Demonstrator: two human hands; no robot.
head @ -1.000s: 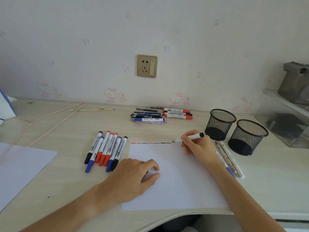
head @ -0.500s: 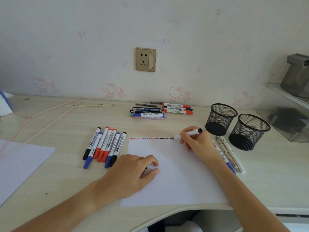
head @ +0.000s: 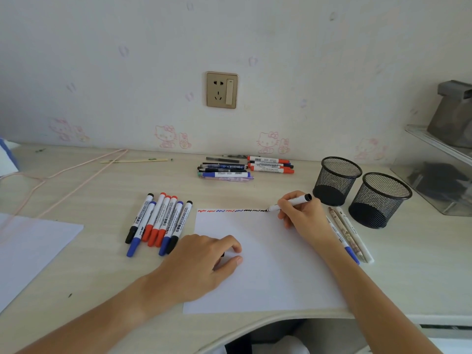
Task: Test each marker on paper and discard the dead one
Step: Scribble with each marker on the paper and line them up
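Note:
A white sheet of paper (head: 268, 272) lies at the desk's front edge, with a row of red, blue and black squiggles (head: 231, 210) along its top. My right hand (head: 301, 213) grips an uncapped black marker (head: 291, 202), its tip touching the paper at the right end of the row. My left hand (head: 199, 264) rests on the paper's left part, and a small black piece, apparently the cap (head: 223, 254), is pinched between thumb and fingers. Several capped markers (head: 159, 223) lie side by side to the left of the paper.
Two black mesh pen cups (head: 334, 180) (head: 379, 199) stand at the right. Three pens (head: 350, 236) lie by my right forearm. More markers and pens (head: 245, 168) sit near the wall. Another white sheet (head: 30, 249) and a pink cord (head: 76, 172) are at the left.
The black squiggle has grown a little to the right under the marker tip. My left hand has stayed in place on the paper.

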